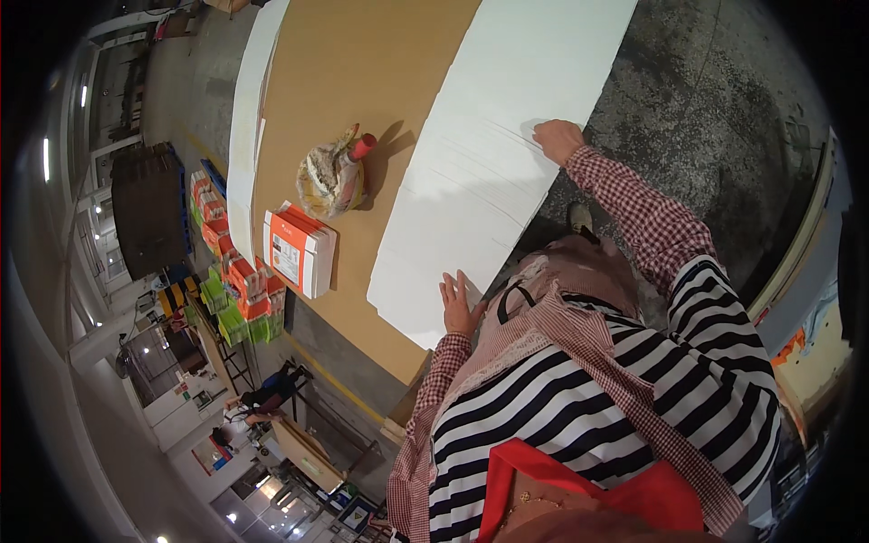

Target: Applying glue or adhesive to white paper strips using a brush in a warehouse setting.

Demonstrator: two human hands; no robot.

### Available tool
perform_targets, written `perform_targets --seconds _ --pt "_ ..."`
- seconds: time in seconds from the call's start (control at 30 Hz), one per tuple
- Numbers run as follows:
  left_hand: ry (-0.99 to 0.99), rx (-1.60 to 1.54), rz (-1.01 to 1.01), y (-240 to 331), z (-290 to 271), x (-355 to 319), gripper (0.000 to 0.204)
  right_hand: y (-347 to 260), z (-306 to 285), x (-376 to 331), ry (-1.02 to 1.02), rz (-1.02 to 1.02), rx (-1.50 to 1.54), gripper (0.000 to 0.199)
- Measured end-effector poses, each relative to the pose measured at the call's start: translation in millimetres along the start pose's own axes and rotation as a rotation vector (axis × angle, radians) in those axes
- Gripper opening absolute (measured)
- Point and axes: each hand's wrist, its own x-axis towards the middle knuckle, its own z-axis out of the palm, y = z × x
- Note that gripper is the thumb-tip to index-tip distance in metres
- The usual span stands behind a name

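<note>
Red collar (656,500) and striped top (543,398) lay nearest the camera; just beyond them a large white sheet (480,136) covered the right side of the brown worktop (362,63), and whether more layers lay under it could not be told; it looked like thin card, probably light for its size, springy rather than rigid, smooth enough to slide, and easily creased along the fine lines across it; the long right edge seemed the best place to take hold, with both hands well apart against sagging; the left hand (460,303) lay with fingers spread wide at the near end of that edge; the right hand (558,139) was curled narrow farther along it, though any pinch was unclear; the sheet's long axis pointed from near left to far right, its far end out of view; orange-and-white boxes (303,249) stood to its left.
</note>
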Motion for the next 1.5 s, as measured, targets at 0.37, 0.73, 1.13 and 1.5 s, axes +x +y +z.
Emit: perform_targets --seconds 0.37,0.73,1.13,1.5 --pt "-0.043 -0.020 -0.063 5.0 -2.4 0.9 0.101 0.7 -14.3 -31.3 0.360 0.132 0.176 0.022" --pt "0.023 0.023 -0.103 5.2 0.9 -1.1 0.101 21.5 -13.4 1.2 0.012 -0.028 0.122 0.031" --pt "0.016 0.038 -0.151 18.3 -5.2 5.0 0.102 22.7 -15.1 5.8 -0.007 0.030 0.118 0.029" --pt "0.033 0.111 -0.117 7.9 -9.9 -1.1 0.096 -39.9 14.3 -87.1 0.278 -0.004 0.673 0.013"
